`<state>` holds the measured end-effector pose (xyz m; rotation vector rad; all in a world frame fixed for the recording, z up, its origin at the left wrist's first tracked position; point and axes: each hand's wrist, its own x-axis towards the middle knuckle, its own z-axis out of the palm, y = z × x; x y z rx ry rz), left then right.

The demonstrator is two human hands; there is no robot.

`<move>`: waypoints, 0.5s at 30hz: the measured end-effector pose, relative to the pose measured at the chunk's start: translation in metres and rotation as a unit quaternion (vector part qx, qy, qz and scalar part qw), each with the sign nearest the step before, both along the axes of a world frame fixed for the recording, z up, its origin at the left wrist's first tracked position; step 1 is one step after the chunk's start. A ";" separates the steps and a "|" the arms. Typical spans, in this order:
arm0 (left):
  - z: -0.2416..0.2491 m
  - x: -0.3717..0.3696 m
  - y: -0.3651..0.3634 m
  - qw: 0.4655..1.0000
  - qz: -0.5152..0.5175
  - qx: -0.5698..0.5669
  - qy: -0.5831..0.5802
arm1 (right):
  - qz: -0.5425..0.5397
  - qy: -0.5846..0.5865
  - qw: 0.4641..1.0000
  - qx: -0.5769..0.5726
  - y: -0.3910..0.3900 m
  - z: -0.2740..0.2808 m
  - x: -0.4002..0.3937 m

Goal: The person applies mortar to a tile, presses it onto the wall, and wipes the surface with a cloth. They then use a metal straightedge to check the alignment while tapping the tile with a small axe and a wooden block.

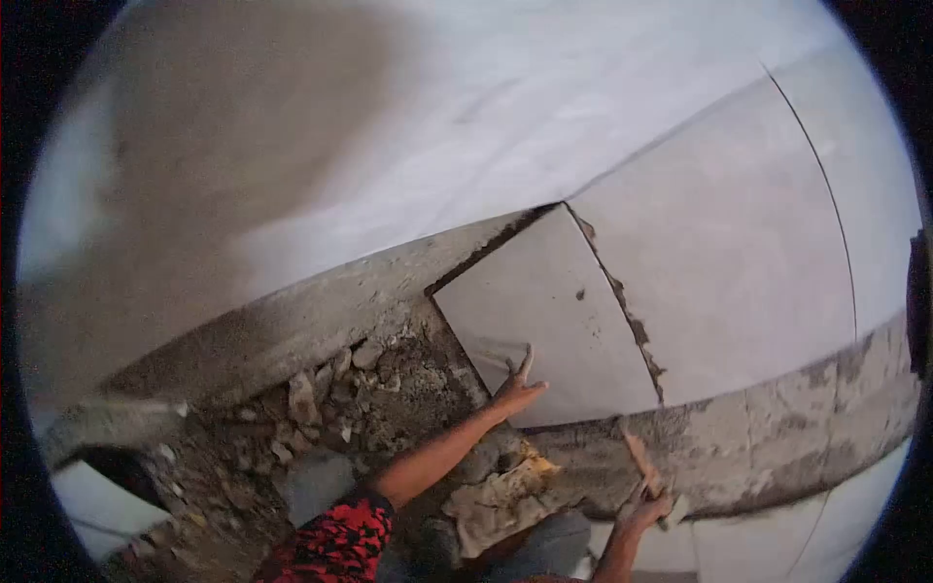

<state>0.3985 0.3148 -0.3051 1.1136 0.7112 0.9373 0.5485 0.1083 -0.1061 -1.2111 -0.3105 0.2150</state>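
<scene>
A round, wide-angle view bows long straight edges, with black corners. Pale light washes the middle of the wall [476,136] almost to glare, while a broad, soft-edged shadow [262,107] darkens its left part. The tile [544,301] looks evenly, dully lit; the rubble [301,398] is dimmer, its detail soft and smeary.

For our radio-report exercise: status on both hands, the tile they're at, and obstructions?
Left hand spread over tile, contact unclear. Right hand apparently gripping a handle. Crumbly material along tile's joint; rubble alongside.
</scene>
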 end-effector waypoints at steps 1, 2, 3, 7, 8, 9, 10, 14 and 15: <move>0.004 -0.001 -0.002 0.999 -0.002 -0.003 0.036 | -0.024 -0.033 0.999 -0.029 -0.007 -0.004 0.019; 0.015 -0.007 -0.005 0.998 -0.027 0.008 0.054 | 0.016 -0.035 0.998 -0.045 -0.016 -0.004 0.026; 0.030 -0.013 -0.010 0.999 0.003 -0.022 0.044 | 0.052 -0.035 0.996 -0.063 -0.024 -0.004 0.031; 0.040 0.008 -0.016 0.995 0.068 -0.067 0.018 | 0.021 -0.092 0.979 -0.183 -0.057 0.008 0.006; 0.033 0.012 -0.015 0.996 0.072 -0.049 -0.010 | 0.040 -0.095 0.957 -0.271 -0.067 0.013 -0.008; 0.034 0.012 -0.018 0.998 0.045 -0.049 -0.002 | 0.016 -0.082 0.958 -0.273 -0.085 0.004 -0.004; 0.037 0.012 -0.016 0.995 0.064 -0.070 0.018 | 0.060 -0.216 0.913 -0.341 -0.103 -0.008 0.006; 0.047 0.006 -0.022 0.992 0.102 -0.071 0.022 | 0.308 -0.352 0.688 -0.555 -0.062 0.020 -0.064; 0.039 0.005 -0.023 0.993 0.095 -0.068 0.028 | 0.323 -0.465 0.436 -0.700 -0.050 0.022 -0.066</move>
